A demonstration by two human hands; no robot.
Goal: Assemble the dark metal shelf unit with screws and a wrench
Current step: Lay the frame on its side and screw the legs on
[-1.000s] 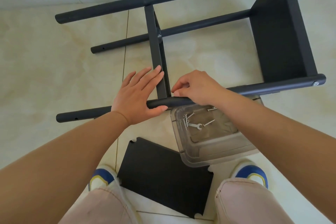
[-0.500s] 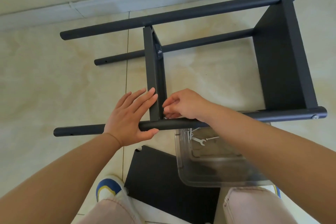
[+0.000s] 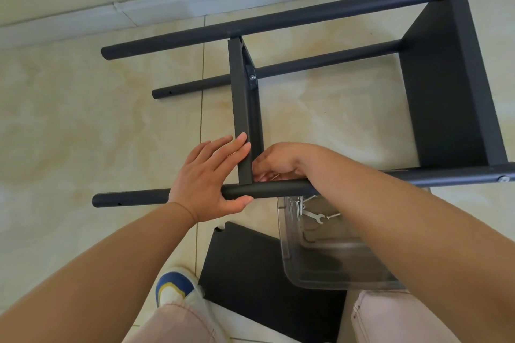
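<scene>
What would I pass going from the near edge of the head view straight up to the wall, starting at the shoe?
Shoe → loose dark panel on the floor → near pole under the left hand → upright middle shelf → short pole → far long pole → baseboard.

A cream marbled tile floor (image 3: 83, 125) fills most of the frame, with a grout line running down its middle. Along the top edge runs a pale baseboard (image 3: 167, 0). At the bottom centre sits a white shoe (image 3: 174, 285) with a blue-and-yellow toe.
</scene>
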